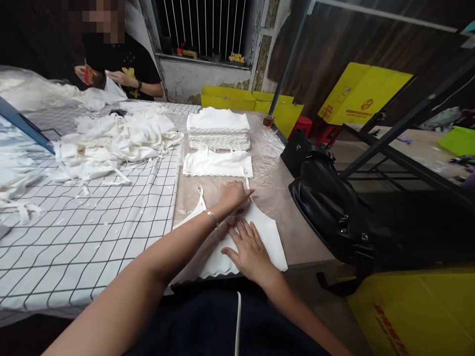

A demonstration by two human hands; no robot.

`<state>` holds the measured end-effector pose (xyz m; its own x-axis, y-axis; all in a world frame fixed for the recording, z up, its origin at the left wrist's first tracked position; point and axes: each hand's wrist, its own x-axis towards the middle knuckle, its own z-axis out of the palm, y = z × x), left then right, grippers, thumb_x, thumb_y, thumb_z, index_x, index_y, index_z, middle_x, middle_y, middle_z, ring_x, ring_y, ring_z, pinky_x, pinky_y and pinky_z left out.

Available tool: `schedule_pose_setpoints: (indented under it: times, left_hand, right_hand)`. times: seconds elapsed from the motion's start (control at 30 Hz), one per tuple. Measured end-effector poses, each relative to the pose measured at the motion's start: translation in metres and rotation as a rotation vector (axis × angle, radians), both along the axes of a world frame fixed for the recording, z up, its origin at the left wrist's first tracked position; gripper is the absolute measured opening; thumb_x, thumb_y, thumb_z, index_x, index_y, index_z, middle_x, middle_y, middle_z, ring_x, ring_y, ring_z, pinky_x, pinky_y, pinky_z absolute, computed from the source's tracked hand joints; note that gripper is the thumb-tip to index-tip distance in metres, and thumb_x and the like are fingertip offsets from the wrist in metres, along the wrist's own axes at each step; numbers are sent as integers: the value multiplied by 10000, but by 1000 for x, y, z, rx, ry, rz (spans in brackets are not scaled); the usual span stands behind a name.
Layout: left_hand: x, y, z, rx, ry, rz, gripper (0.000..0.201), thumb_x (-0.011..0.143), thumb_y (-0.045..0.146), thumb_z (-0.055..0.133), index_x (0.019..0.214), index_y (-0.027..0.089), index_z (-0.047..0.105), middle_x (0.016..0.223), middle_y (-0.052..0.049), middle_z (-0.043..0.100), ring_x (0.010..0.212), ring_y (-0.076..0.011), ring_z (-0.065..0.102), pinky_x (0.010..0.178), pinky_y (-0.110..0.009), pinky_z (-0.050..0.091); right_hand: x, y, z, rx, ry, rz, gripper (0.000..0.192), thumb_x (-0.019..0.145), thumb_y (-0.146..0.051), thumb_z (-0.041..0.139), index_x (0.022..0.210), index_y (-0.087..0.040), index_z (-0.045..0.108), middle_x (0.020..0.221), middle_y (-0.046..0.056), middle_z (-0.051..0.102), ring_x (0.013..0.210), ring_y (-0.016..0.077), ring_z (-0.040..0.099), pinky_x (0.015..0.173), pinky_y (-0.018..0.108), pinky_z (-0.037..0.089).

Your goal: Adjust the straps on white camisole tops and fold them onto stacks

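Note:
A white camisole top (267, 236) with thin straps and a wavy hem lies spread at the table's near edge. My right hand (249, 249) rests flat on it, fingers stretched out and slightly apart. Crossing over the garment, my left hand (234, 195) is at its upper part with the fingers curled in. One strap (248, 184) shows beside the left thumb; what those fingers hold, if anything, is hidden. The other strap (201, 192) stands in a loop left of the wrist. Just beyond lies a folded white top (218, 163), in front of a neat stack of white garments (218, 129).
Loose white garments (122, 136) are heaped on the checked cloth (122, 222) at left. A black bag (326, 198) sits along the right edge. Across the table, a person (122, 69) handles white fabric and red-handled snips. Yellow boxes (230, 98) stand behind.

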<state>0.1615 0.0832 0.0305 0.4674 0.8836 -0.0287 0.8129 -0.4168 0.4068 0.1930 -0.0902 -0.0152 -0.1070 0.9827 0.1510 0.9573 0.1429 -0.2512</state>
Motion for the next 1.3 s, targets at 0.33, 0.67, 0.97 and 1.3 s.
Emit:
schedule_pose_setpoints:
  times: [0.33, 0.67, 0.97, 1.3]
  left_hand:
    - [48, 42, -8, -510, -533, 244, 155, 946, 225, 493, 1013, 116, 580, 1094, -192, 669, 1048, -250, 631, 930, -407, 478]
    - [44, 102, 70, -991, -974, 197, 277, 974, 89, 365, 838, 112, 605, 726, -80, 697, 677, -124, 697, 778, -258, 581]
    - [19, 58, 99, -454, -1010, -365, 148, 796, 101, 655, 924, 120, 727, 964, -91, 752, 923, -190, 705, 983, -380, 499]
    - [-15, -35, 76, -331, -735, -543, 308, 790, 45, 557, 977, 179, 761, 1085, -58, 734, 930, -187, 697, 850, -291, 563]
  right_hand:
    - [0, -5, -3, 16, 89, 26, 613, 930, -473, 548, 1461, -192, 427, 1544, 111, 333, 1463, 281, 206, 1205, 495, 182]
    - [0, -5, -1, -61, 190, 33, 639, 949, -521, 482, 1481, -177, 399, 1574, 127, 226, 1477, 300, 125, 1205, 517, 155]
    - [28, 9, 9, 60, 932, -44, 507, 866, -534, 603, 1254, -208, 630, 1352, 131, 569, 1283, 309, 487, 1101, 507, 347]
    - [101, 30, 93, -138, 1524, -61, 395, 660, -521, 811, 807, -172, 699, 741, 8, 593, 647, 106, 473, 629, 247, 414]
